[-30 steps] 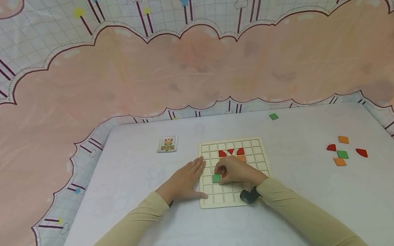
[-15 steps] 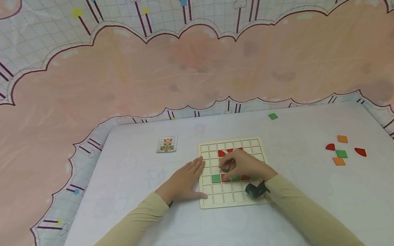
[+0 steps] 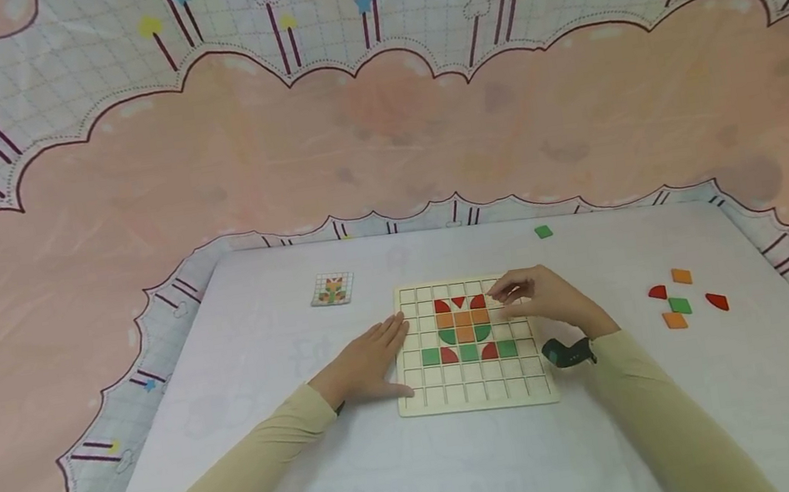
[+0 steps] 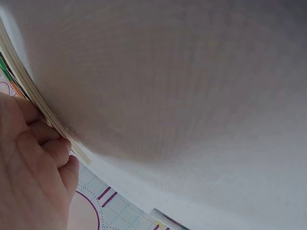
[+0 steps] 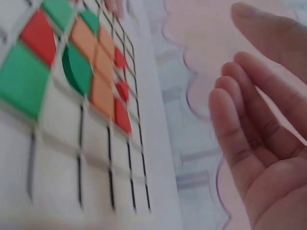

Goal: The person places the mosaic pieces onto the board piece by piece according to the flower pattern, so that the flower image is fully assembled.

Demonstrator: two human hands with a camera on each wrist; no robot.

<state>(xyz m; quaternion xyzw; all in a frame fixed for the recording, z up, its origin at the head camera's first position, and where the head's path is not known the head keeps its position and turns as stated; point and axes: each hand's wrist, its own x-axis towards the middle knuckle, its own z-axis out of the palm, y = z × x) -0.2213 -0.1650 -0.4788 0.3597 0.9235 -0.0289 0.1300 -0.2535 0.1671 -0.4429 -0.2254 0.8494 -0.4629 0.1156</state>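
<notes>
Two hands at centre frame | your left hand point(image 3: 366, 363) lies flat, fingers straight, pressing the grid board's point(image 3: 478, 398) left edge on the tabletop point(image 3: 427, 477) | your right hand point(image 3: 546, 300) hovers relaxed, holding nothing, over the board's upper right | coloured tiles point(image 3: 464, 330) fill the board's middle | loose tiles point(image 3: 678, 297) lie well apart, at right.

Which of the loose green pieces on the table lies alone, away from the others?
The green square beyond the board's far right corner; the other green piece lies among orange and red ones.
</notes>
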